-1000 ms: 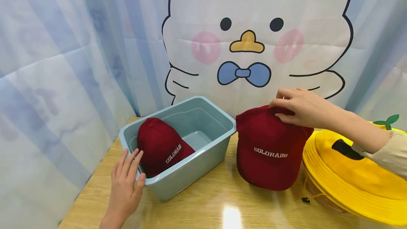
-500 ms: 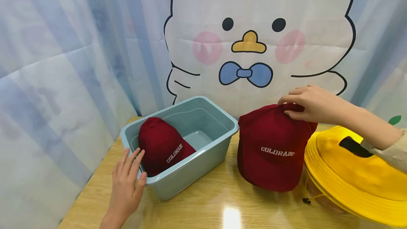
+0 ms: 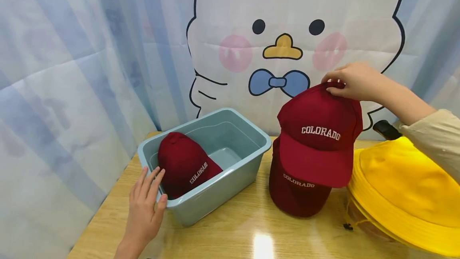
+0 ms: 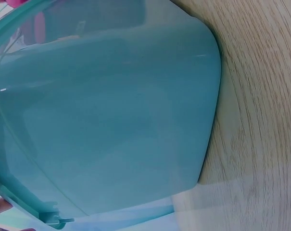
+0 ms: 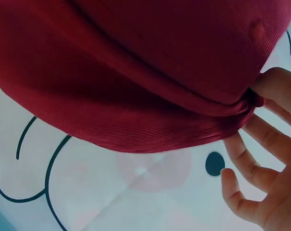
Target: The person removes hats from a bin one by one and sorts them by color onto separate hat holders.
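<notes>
In the head view, my right hand (image 3: pixel 359 82) pinches the crown of a dark red baseball cap (image 3: pixel 320 113) lettered COLORADO and holds it up. Behind and below its brim, a second red COLORADO cap (image 3: pixel 296 199) stands on the table, partly covered. The right wrist view shows thumb and fingers gathering the fabric of the held cap (image 5: pixel 150 82). My left hand (image 3: pixel 145 207) rests at the near left rim of a blue-grey plastic bin (image 3: pixel 219 193), its fingers fairly straight. Inside the bin's left end lies another red cap (image 3: pixel 185 163). The left wrist view is filled by the bin's outer wall (image 4: pixel 111 110).
Yellow brimmed hats (image 3: pixel 406 187) sit at the right, with a cord and black toggle (image 3: pixel 347 226) hanging below. The wooden table (image 3: pixel 223 239) meets a printed curtain (image 3: pixel 161 51) at the back and left.
My right hand has risen and shifted right, lifting one cap off the other, whose lettering now shows below. The left hand and the cap in the bin stay put.
</notes>
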The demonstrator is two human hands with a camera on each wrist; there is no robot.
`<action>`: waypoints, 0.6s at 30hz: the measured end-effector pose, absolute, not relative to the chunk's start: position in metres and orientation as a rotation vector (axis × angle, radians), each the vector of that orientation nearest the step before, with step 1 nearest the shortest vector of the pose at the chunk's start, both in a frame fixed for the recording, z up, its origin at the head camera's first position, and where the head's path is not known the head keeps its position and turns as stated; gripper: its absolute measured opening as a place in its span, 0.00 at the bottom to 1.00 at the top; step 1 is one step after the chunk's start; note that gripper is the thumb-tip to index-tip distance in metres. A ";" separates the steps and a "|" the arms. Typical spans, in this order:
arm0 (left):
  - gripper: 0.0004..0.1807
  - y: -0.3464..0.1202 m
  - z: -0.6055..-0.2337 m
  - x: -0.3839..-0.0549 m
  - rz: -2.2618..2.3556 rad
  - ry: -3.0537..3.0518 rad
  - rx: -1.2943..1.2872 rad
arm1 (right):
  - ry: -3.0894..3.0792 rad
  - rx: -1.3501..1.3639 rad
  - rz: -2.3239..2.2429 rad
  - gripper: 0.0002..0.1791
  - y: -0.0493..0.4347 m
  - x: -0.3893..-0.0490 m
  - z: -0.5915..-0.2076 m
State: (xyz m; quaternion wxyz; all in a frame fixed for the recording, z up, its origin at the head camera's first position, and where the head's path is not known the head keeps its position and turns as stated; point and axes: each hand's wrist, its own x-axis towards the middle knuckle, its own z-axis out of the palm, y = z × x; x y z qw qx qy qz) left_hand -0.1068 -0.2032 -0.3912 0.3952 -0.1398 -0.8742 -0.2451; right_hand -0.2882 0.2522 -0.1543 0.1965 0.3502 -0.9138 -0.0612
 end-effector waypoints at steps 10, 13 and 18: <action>0.26 -0.200 -0.393 -0.108 -0.627 -2.181 -0.360 | -2.594 0.982 -0.199 0.09 0.246 -0.268 -0.177; 0.26 -0.199 -0.393 -0.107 -0.628 -2.184 -0.360 | -2.485 1.080 -0.192 0.12 0.248 -0.254 -0.192; 0.24 -0.202 -0.392 -0.106 -0.642 -2.228 -0.344 | -2.092 1.317 -0.207 0.21 0.250 -0.236 -0.218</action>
